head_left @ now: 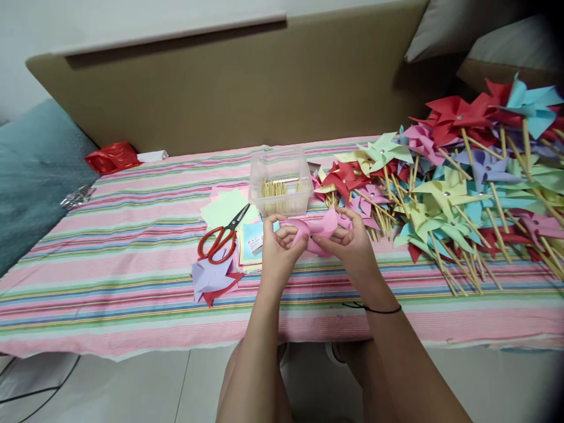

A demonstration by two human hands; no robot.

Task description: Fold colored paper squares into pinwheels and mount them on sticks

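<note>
Between my two hands, above the striped cloth, is a pink paper pinwheel (325, 226) with its blades folded inward. My left hand (282, 249) pinches its left side, the thumb near the centre. My right hand (350, 238) grips the right side, its thumb also close to the middle, where a small dark spot shows. No stick is visible on this pinwheel. Just beyond my hands stands a clear plastic box (259, 194) holding many short wooden sticks (275, 197). Red-handled scissors (220, 238) lie left of my left hand, on coloured paper sheets (222, 208).
Many finished pinwheels on sticks (453, 188) are heaped at the right. Purple and red cut paper pieces (211, 276) lie at the left front. A red plastic bag (113, 157) and a white box (153, 156) sit at the back left. The sofa back (247, 82) rises behind.
</note>
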